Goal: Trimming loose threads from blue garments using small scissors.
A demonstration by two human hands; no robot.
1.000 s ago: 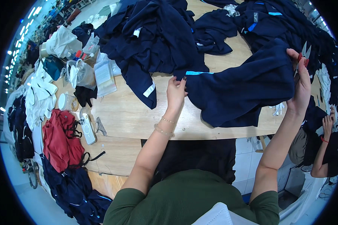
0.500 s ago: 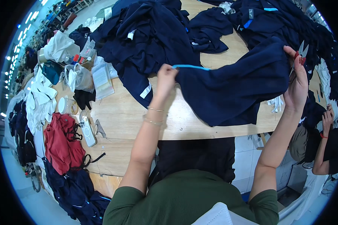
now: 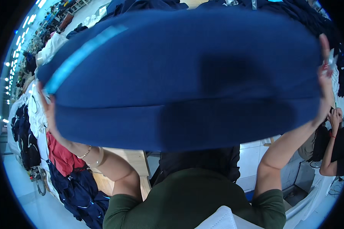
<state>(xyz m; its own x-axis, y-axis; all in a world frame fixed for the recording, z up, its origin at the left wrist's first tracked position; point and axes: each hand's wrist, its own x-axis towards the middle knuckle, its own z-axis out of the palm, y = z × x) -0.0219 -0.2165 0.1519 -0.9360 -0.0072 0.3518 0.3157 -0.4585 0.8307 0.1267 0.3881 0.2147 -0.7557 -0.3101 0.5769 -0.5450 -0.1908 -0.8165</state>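
A navy garment piece (image 3: 179, 76) is stretched wide and raised close to the camera, spanning most of the picture. Along its upper left runs a light-blue strip (image 3: 84, 53), smeared by motion. My left hand (image 3: 49, 114) grips the left end, its fingers partly behind the cloth. At the opposite end my right hand (image 3: 324, 89) holds the cloth's edge, and red-handled scissors (image 3: 326, 68) are also in that hand, blurred. The raised cloth hides most of the worktable.
Part of the wooden table (image 3: 132, 158) shows below the cloth. To the left lie a red cloth item (image 3: 63, 154), navy garments (image 3: 78, 196) and white cloth (image 3: 38, 112). Another person's arm (image 3: 328, 156) is at the far right; dark garments lie along the back.
The navy garment piece has come up off the table toward the camera and been spread wide. My left hand has moved far left; my right hand has shifted slightly right, still with the scissors.
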